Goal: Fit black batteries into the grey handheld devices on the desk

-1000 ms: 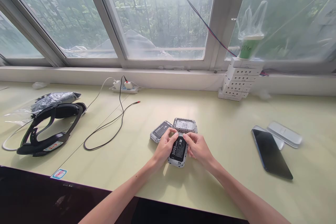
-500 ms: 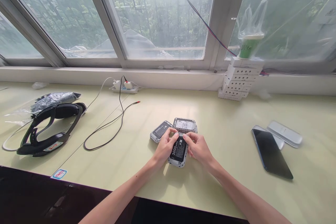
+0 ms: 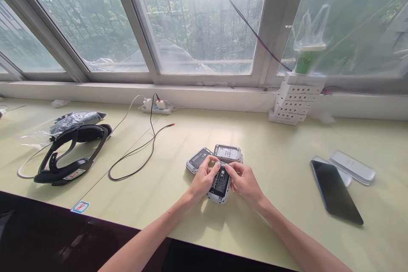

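Note:
Between my two hands is a small grey device with its back off and a black battery point(image 3: 219, 183) marked 3000mAh showing in it. My left hand point(image 3: 204, 177) grips the upper left edge with bent fingers. On the upper right edge, my right hand point(image 3: 245, 179) has its thumb on top and fingers around the side. The device's upper end is partly hidden by the fingertips. Just behind my left hand lies a similar grey device point(image 3: 199, 159) with its battery in view. Behind the held one is another device point(image 3: 228, 153), showing a white label in its open back.
A black phone point(image 3: 338, 191) overlaps clear cases point(image 3: 353, 167) on the right. White boxes point(image 3: 291, 104) stand stacked by the window under a green cup point(image 3: 304, 61). A black cable point(image 3: 152, 148), a power strip point(image 3: 157, 110) and a black headset point(image 3: 72, 174) are on the left.
The view has shifted slightly left, so everything sits a little further right. Both hands keep their grip on the device.

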The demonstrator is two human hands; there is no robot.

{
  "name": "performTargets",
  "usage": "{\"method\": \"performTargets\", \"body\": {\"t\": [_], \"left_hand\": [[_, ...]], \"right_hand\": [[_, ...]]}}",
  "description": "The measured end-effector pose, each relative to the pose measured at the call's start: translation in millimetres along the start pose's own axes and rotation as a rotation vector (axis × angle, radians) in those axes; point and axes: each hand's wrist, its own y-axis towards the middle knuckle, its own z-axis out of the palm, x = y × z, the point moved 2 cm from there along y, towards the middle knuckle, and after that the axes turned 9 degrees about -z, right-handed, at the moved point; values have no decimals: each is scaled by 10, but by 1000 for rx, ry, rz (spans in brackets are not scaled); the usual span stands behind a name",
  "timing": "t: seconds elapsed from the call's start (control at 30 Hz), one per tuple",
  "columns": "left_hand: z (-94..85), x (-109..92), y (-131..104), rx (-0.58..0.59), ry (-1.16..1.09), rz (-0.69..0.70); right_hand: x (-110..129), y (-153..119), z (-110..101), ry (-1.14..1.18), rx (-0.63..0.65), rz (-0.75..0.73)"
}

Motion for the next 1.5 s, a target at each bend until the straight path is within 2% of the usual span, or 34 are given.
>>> {"method": "performTargets", "body": {"t": [0.2,0.27,0.43,0.57,0.67,0.77,0.93,1.07,1.33,1.5], "left_hand": [[-27,-93,-43,-18,101,36],[-19,-144,-109,-40,238,86],[77,-186,-318,-179,712,284],[160,-138,-378,-232,843,363],[152,-169,-387,-240,871,427],[41,-246,-385,-239,885,441],[-334,-348,-319,-383,922,413],[-556,-379,-242,-424,942,392],[-617,-321,-141,-350,956,373],[-605,-281,-138,-336,999,357]], "right_hand": [[16,13,-2,53,-55,-54],[20,16,-21,58,-99,-74],[33,-8,-70,31,-187,-116],[16,-25,-85,-2,-195,-141],[-12,-19,-91,-15,-186,-152],[-25,-4,-105,-49,-171,-158],[4,29,-181,-165,-183,-214],[19,57,-253,-283,-194,-248],[9,126,-332,-532,-154,-448],[-46,163,-375,-578,-73,-456]]}}
